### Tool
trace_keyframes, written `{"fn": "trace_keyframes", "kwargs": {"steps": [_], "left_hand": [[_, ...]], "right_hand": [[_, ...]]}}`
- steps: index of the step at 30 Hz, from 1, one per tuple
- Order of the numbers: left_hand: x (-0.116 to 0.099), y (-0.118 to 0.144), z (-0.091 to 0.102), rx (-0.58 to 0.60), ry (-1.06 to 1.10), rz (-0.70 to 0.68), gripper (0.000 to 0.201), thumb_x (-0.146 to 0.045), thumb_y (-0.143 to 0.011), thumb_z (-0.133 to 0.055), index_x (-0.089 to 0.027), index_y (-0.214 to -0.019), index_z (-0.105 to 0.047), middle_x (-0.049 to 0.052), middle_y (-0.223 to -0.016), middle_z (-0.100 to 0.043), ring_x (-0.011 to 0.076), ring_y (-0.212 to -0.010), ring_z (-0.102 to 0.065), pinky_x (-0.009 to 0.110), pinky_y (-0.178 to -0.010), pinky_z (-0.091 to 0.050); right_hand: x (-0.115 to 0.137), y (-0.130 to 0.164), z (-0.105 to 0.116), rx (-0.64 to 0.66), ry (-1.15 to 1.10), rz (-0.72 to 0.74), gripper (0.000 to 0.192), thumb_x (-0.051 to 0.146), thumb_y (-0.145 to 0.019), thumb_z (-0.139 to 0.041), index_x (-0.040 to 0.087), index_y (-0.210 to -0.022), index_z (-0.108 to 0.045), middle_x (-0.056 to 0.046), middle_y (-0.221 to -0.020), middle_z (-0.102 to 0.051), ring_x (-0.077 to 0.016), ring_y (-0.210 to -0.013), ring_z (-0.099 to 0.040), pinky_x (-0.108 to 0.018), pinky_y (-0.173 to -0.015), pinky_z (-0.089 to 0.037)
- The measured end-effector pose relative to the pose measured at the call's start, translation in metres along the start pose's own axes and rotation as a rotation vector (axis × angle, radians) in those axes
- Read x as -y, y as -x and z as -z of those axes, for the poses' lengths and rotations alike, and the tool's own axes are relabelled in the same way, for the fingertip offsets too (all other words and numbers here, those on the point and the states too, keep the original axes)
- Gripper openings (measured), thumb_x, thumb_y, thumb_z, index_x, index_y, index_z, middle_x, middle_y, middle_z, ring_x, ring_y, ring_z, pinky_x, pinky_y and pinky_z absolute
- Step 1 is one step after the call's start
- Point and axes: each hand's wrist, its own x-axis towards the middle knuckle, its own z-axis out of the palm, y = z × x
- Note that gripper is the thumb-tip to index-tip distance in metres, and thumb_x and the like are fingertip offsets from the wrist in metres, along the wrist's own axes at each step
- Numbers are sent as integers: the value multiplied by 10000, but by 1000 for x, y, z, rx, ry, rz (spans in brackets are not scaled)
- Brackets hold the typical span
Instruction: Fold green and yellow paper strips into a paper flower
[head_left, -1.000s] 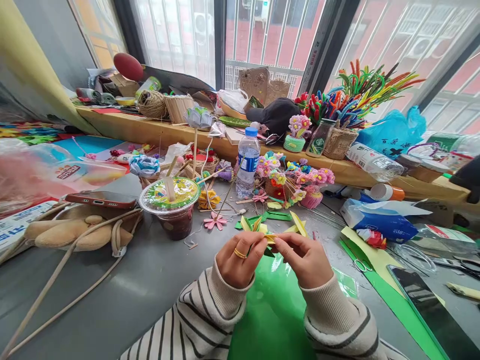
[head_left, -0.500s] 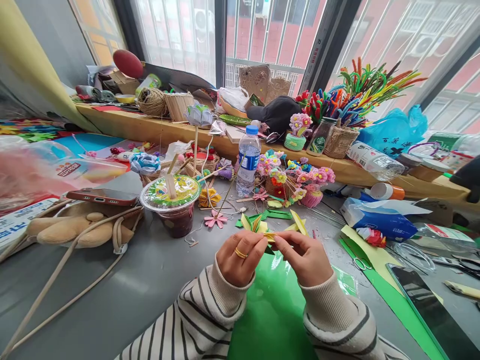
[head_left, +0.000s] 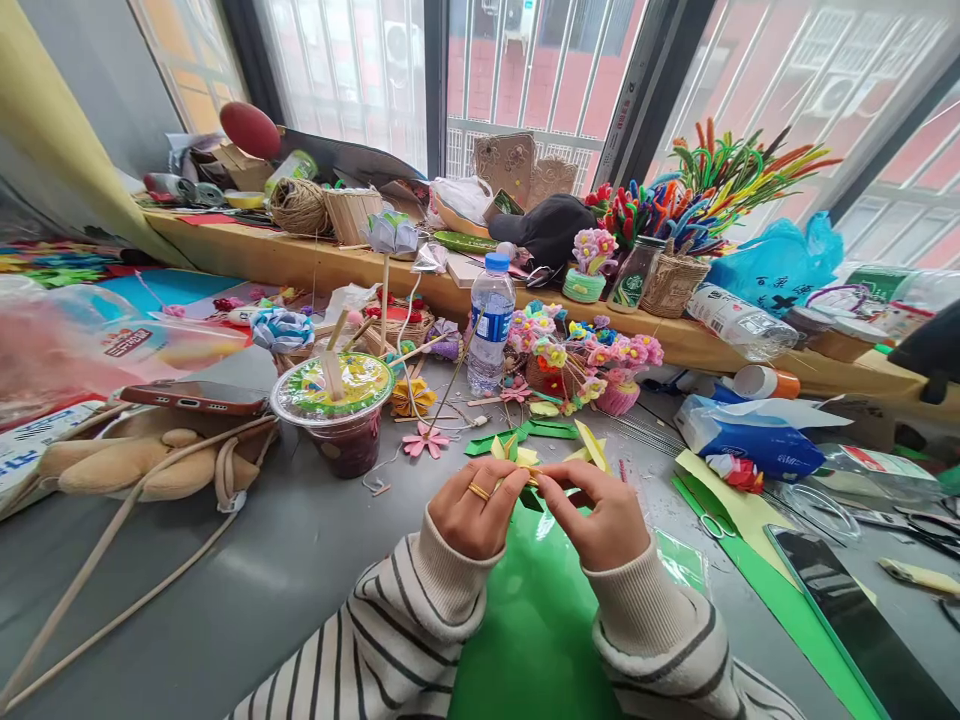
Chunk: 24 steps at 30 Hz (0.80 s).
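My left hand point(head_left: 474, 503) and my right hand point(head_left: 598, 510) meet at the centre, fingertips closed on a yellow and green folded paper flower point(head_left: 513, 450). Its pointed petals rise beyond my left fingers, while the pinched part between the hands is mostly hidden. A gold ring point(head_left: 478, 491) is on my left hand. Below lies a shiny green sheet point(head_left: 536, 620). Just past my hands are folded yellow paper pieces point(head_left: 592, 447) and folded green strips point(head_left: 553, 429). A pink paper flower point(head_left: 424, 441) lies to the left of them.
A lidded drink cup point(head_left: 334, 440) stands left, with a bag point(head_left: 157, 470) and a phone point(head_left: 196, 397) beyond it. Ahead are a water bottle point(head_left: 491, 330) and several crocheted flowers point(head_left: 634, 360). Right lie a tissue pack point(head_left: 750, 445), a dark phone point(head_left: 855, 610) and scissors point(head_left: 716, 526).
The view has shifted slightly, so the scene sits a little further left. My fingers keep their pinch on the paper flower, with the right fingertips slightly lower.
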Motion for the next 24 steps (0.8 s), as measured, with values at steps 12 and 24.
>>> {"fn": "trace_keyframes", "kwargs": {"steps": [12, 24], "left_hand": [[-2, 1, -5, 43, -3, 20, 149, -61, -665, -514, -111, -796, -564, 54, -665, -609, 120, -625, -551, 219, -611, -460], [-3, 3, -2, -16, -5, -8, 143, -81, -681, -512, -126, -810, -553, 51, -711, -628, 114, -652, -586, 187, -572, -478]], "right_hand": [[-4, 2, -5, -54, 44, 24, 158, 233, -698, -474, 163, -704, -615, -30, -685, -630, -103, -573, -564, -191, -467, -461], [2, 1, 2, 42, -54, -42, 161, 250, -698, -496, 167, -736, -628, -32, -690, -628, -110, -590, -563, -220, -519, -466]]}}
